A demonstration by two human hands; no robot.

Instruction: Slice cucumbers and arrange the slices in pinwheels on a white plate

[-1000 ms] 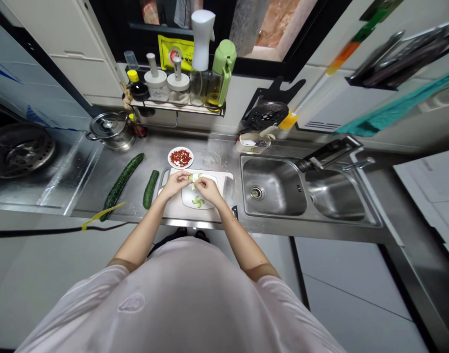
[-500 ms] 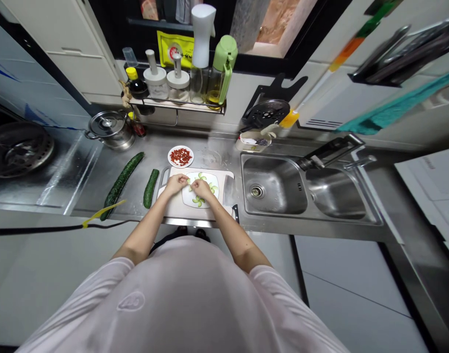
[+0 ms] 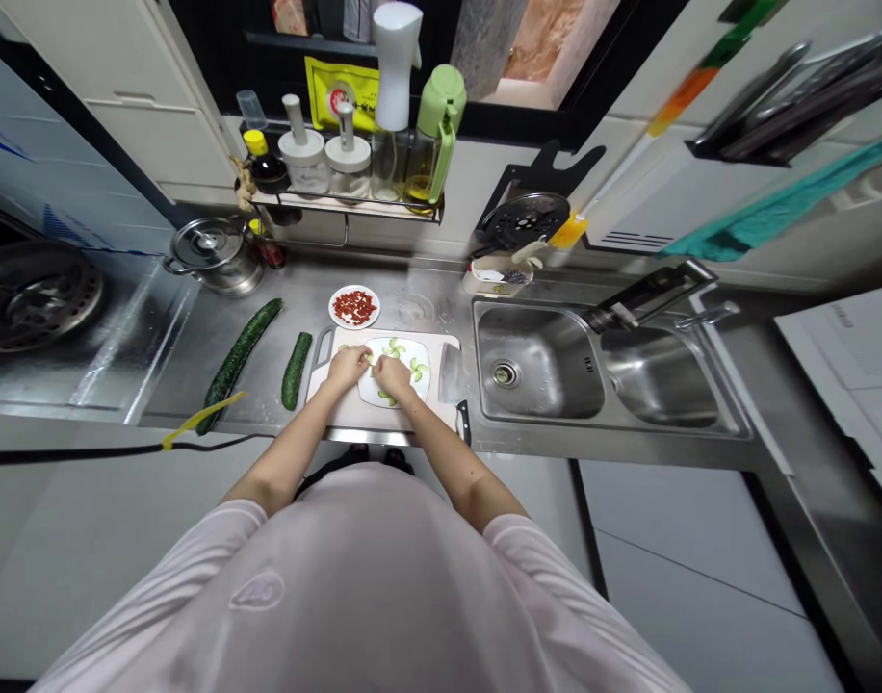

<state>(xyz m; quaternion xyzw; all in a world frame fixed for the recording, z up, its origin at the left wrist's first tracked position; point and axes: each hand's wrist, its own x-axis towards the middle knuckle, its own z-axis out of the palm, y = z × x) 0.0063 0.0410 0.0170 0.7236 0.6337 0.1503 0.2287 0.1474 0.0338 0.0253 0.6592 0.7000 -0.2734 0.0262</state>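
A white plate [image 3: 419, 388] lies on the pale cutting board [image 3: 354, 414], with thin green cucumber slices [image 3: 419, 370] set in fan-like clusters on it. Over the plate's left edge my left hand [image 3: 348, 366] is pinched closed around a small cucumber slice. My right hand [image 3: 393, 375], fingers together, meets it from the right above the plate; whatever is in its fingertips is hidden. A cleaver [image 3: 452, 375] rests along the board's right side, its black handle towards me. Left of the board lie a cut cucumber [image 3: 297, 371] and a longer whole one [image 3: 240, 364].
Behind the board stands a small plate of red pieces [image 3: 354, 307]. A steel pot [image 3: 217, 255] is at the back left. The double sink [image 3: 538, 371] opens to the right. Above the counter runs a rack [image 3: 354, 204] of bottles and jars. A dark cable [image 3: 217, 443] crosses the front left.
Both hands stay together over the plate's left part. My right hand has shifted very slightly and my fingertips are closer together. The other things stay in place.
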